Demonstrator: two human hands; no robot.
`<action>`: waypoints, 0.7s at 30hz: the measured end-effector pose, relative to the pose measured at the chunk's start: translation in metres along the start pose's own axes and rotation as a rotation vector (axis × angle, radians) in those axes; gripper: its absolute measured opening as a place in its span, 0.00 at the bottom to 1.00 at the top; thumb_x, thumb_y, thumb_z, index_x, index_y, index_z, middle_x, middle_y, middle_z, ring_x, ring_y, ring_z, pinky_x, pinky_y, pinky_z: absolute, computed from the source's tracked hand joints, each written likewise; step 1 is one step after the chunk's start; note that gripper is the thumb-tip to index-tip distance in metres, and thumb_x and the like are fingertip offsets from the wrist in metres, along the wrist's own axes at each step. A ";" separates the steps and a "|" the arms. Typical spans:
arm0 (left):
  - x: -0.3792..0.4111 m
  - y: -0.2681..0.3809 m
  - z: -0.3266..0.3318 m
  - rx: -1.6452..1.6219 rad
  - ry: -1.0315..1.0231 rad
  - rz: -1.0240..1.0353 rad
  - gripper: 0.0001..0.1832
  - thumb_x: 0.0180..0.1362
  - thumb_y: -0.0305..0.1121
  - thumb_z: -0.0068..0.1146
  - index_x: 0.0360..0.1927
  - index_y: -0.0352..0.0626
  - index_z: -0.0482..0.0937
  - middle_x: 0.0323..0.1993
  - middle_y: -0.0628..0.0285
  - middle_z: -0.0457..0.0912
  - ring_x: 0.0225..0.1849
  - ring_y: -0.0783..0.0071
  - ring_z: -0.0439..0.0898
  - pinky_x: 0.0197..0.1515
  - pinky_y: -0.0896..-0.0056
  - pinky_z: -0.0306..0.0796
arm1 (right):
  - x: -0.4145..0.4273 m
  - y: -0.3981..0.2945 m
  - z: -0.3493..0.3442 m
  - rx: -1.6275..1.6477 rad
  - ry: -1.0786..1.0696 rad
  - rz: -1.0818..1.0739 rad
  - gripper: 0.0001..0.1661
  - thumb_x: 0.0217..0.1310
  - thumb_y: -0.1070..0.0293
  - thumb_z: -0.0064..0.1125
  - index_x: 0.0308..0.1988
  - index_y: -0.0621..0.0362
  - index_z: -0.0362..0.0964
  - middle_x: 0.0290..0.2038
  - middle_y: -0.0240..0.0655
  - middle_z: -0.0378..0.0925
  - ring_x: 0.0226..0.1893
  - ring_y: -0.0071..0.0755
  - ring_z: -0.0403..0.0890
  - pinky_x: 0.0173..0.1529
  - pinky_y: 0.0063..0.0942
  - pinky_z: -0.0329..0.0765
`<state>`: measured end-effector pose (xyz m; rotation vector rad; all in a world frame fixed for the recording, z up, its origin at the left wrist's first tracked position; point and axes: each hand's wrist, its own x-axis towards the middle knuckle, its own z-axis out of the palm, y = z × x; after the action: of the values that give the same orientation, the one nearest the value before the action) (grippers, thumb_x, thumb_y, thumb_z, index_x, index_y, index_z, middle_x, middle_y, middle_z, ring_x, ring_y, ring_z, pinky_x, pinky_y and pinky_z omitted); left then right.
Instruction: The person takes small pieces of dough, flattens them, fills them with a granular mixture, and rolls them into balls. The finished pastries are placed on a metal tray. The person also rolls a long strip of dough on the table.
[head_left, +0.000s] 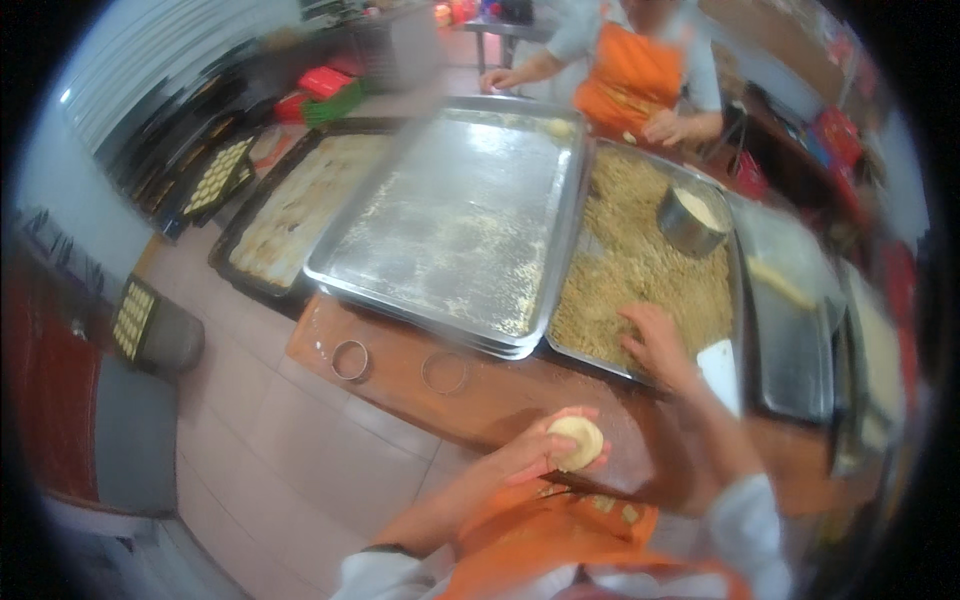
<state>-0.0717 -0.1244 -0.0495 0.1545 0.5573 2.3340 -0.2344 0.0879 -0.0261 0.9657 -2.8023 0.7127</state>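
Observation:
A round, cupped piece of pale dough (576, 442) lies in my left hand (536, 454), with the thumb pressed onto its face. It is held above the near edge of the wooden table (480, 397). My right hand (658, 337) reaches over a metal tray (600, 364) spread with crumbly yellow-brown filling (637, 277). Its fingers and thumb are apart at the surface of the filling, and nothing shows between them. Beside my right wrist is a white flat scraper (718, 375). Toward the tray's far right corner, a round metal container (694, 221) of pale powdery material stands on the filling.
Stacked metal baking trays (450, 217) sit left of the filling, with a small dough ball (559, 127) on top. Two metal rings (350, 360) lie on the table's near left. A dark-rimmed tray (255, 270) is farther left. Across the table works a person in an orange apron (630, 75).

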 end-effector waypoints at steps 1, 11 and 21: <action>0.007 -0.006 0.000 -0.055 0.040 0.019 0.22 0.53 0.31 0.50 0.53 0.39 0.63 0.52 0.47 0.69 0.52 0.59 0.72 0.55 0.64 0.66 | -0.001 0.000 -0.009 -0.068 -0.090 0.002 0.19 0.51 0.70 0.54 0.45 0.57 0.65 0.37 0.45 0.70 0.35 0.47 0.72 0.40 0.37 0.70; 0.033 -0.013 0.015 -0.148 0.289 0.036 0.23 0.56 0.33 0.42 0.54 0.33 0.61 0.51 0.45 0.69 0.51 0.58 0.72 0.55 0.62 0.66 | 0.004 0.043 0.029 0.024 -0.060 0.082 0.11 0.54 0.64 0.49 0.29 0.61 0.64 0.29 0.46 0.69 0.32 0.51 0.71 0.34 0.42 0.70; 0.055 0.004 0.023 -0.191 0.386 0.071 0.22 0.55 0.33 0.41 0.53 0.34 0.62 0.49 0.45 0.69 0.49 0.55 0.71 0.52 0.61 0.67 | 0.015 0.044 0.002 0.230 0.264 0.067 0.12 0.57 0.64 0.46 0.28 0.61 0.69 0.24 0.36 0.72 0.25 0.34 0.72 0.31 0.29 0.69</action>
<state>-0.1082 -0.0815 -0.0294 -0.3775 0.5145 2.4849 -0.2729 0.1089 -0.0415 0.7456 -2.5720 1.1027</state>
